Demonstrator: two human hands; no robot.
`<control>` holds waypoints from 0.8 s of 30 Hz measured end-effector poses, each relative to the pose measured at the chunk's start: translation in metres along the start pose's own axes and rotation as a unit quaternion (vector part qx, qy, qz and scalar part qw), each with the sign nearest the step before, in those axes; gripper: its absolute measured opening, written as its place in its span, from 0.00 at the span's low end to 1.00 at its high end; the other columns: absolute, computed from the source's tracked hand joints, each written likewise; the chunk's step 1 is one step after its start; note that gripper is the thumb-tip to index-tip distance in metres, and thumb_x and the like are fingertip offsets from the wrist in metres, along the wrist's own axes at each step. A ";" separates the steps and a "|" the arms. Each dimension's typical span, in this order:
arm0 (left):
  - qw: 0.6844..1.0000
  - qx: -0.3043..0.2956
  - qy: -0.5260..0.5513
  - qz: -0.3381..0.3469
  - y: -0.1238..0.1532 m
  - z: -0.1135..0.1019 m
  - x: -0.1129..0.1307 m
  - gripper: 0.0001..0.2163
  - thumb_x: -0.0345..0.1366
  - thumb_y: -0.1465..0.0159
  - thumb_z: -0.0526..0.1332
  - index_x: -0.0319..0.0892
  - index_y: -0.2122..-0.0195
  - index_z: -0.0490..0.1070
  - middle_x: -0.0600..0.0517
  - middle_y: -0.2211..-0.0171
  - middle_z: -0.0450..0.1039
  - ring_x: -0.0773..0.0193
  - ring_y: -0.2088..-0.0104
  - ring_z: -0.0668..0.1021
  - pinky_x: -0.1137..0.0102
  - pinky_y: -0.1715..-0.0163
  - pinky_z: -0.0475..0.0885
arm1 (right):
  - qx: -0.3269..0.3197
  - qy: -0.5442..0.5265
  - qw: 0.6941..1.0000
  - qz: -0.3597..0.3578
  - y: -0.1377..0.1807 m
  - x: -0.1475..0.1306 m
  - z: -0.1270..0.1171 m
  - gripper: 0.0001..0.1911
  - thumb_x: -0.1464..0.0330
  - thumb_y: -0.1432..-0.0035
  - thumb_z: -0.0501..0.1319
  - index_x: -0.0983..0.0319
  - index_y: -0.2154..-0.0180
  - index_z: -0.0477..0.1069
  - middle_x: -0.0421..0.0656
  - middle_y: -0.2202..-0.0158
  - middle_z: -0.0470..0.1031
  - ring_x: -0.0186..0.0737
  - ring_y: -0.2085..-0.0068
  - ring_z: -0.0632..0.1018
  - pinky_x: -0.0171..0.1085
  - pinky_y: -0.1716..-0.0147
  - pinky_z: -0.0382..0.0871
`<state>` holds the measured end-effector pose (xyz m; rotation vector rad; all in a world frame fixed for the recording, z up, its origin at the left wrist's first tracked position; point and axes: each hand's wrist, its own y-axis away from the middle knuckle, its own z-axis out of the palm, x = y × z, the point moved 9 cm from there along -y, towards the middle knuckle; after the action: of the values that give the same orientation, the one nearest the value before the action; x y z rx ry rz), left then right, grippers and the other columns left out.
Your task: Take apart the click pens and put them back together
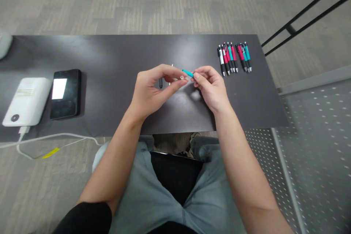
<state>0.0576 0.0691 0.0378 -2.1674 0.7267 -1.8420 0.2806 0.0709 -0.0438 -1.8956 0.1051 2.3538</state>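
Over the middle of the dark table, my left hand (153, 87) pinches a small white pen part (181, 77) between thumb and fingertips. My right hand (210, 86) is closed on the end of a teal pen barrel (188, 73), whose other end points toward the left fingertips. The two hands nearly meet; whether the left fingers touch the barrel I cannot tell. Behind my left hand, partly hidden by it, a black pen grip (160, 82) lies on the table. A thin white piece (172, 65) shows just past my left fingers.
Two groups of assembled pens (228, 58) in white, red and teal lie at the right of the table (115, 98). To the left are a black phone (65, 95) and a white power bank (27, 100) with a white cable (60, 136) along the front edge.
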 end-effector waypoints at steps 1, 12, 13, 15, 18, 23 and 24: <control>1.000 0.001 0.002 -0.006 0.001 0.000 -0.002 0.22 0.63 0.28 0.85 0.51 0.55 0.87 0.49 0.57 0.92 0.54 0.60 0.90 0.54 0.55 0.87 | 0.002 -0.001 1.000 0.000 0.000 0.000 0.000 0.30 0.44 0.47 0.93 0.51 0.59 0.81 0.37 0.60 0.84 0.41 0.56 0.86 0.38 0.61 0.81; 0.994 0.044 0.090 -0.036 -0.006 -0.006 -0.010 0.29 0.73 0.29 0.82 0.50 0.54 0.85 0.47 0.54 0.93 0.56 0.64 0.90 0.57 0.63 0.88 | 0.010 -0.018 1.000 0.008 0.002 -0.001 -0.002 0.32 0.42 0.47 0.93 0.50 0.59 0.81 0.36 0.60 0.85 0.43 0.55 0.90 0.40 0.59 0.86; 0.994 0.049 0.086 -0.043 -0.006 -0.008 -0.012 0.30 0.75 0.30 0.81 0.51 0.54 0.86 0.47 0.55 0.92 0.55 0.63 0.90 0.56 0.63 0.88 | 0.012 -0.015 1.000 0.009 0.002 0.000 -0.003 0.31 0.42 0.47 0.93 0.50 0.58 0.81 0.36 0.60 0.85 0.43 0.54 0.90 0.40 0.59 0.87; 0.994 0.048 0.085 -0.052 -0.007 -0.009 -0.014 0.31 0.76 0.30 0.80 0.52 0.53 0.87 0.47 0.55 0.92 0.52 0.60 0.91 0.55 0.63 0.89 | 0.011 -0.014 1.000 0.009 0.002 0.000 -0.003 0.31 0.43 0.46 0.92 0.50 0.58 0.81 0.36 0.59 0.85 0.43 0.54 0.90 0.40 0.59 0.87; 0.993 0.033 0.097 -0.057 -0.007 -0.008 -0.018 0.31 0.77 0.30 0.79 0.54 0.50 0.87 0.47 0.55 0.91 0.51 0.58 0.92 0.54 0.62 0.89 | 0.005 -0.020 1.000 0.003 0.002 0.000 -0.003 0.30 0.43 0.46 0.93 0.50 0.58 0.81 0.36 0.59 0.85 0.43 0.54 0.91 0.40 0.59 0.87; 0.991 0.026 0.105 -0.085 -0.007 -0.007 -0.024 0.33 0.78 0.32 0.80 0.53 0.50 0.86 0.48 0.55 0.91 0.52 0.60 0.91 0.54 0.61 0.89 | 0.009 -0.014 1.000 0.002 0.002 -0.003 -0.002 0.31 0.42 0.48 0.93 0.49 0.59 0.81 0.36 0.59 0.85 0.44 0.55 0.90 0.41 0.60 0.87; 0.990 0.026 0.112 -0.083 -0.007 -0.007 -0.023 0.33 0.77 0.32 0.80 0.53 0.50 0.85 0.48 0.56 0.92 0.52 0.60 0.92 0.55 0.61 0.89 | 0.009 -0.012 1.000 0.003 0.002 -0.004 -0.002 0.31 0.42 0.48 0.93 0.49 0.59 0.81 0.36 0.60 0.85 0.44 0.55 0.90 0.41 0.60 0.87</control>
<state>0.0503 0.0873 0.0220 -2.0666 0.5449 -2.1884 0.2828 0.0681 -0.0405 -1.8596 0.1302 2.3708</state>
